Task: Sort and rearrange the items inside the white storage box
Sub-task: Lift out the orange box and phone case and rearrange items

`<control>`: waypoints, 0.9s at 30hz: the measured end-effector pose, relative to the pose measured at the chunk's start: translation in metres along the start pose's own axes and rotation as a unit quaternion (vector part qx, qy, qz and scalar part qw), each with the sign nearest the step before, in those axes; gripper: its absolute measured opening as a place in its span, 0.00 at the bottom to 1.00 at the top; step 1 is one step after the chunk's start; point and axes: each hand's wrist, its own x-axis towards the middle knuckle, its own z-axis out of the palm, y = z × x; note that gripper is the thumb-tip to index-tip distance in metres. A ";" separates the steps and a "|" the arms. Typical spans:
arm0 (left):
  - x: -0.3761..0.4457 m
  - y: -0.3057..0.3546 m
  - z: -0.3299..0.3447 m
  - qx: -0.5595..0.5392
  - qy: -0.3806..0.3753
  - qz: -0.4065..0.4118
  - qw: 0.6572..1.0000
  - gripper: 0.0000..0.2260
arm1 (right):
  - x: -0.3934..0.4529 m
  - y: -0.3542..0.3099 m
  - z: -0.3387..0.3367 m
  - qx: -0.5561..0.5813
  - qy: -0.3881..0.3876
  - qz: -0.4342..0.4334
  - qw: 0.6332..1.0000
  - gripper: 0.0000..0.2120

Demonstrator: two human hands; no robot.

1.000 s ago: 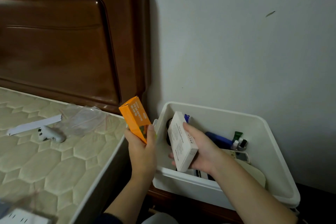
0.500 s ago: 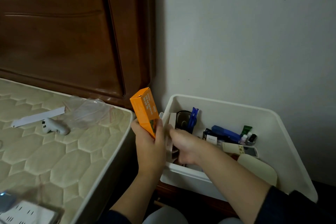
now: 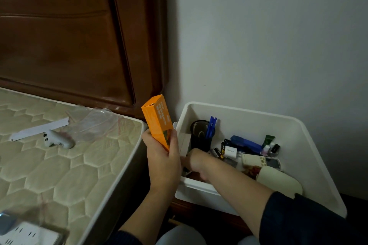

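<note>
Left hand (image 3: 162,158) grips the orange box (image 3: 158,120) upright beside the white box (image 3: 310,141); right hand (image 3: 194,160) reaches inside it, fingers hidden, grip unclear

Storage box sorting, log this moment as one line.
left hand: holds orange carton upright | right hand: reaching inside white storage box, grip hidden
</note>
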 end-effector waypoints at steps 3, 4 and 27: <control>0.000 0.000 -0.001 0.031 -0.021 0.010 0.999 0.12 | 0.003 0.004 -0.006 -0.018 0.017 0.003 1.000 0.14; 0.000 0.000 -0.001 0.045 -0.033 0.016 0.998 0.12 | 0.003 0.007 -0.009 -0.014 0.016 0.007 1.000 0.13; 0.004 0.015 0.005 0.349 -0.143 0.004 0.926 0.20 | -0.056 0.032 -0.067 0.100 0.187 -0.149 0.966 0.47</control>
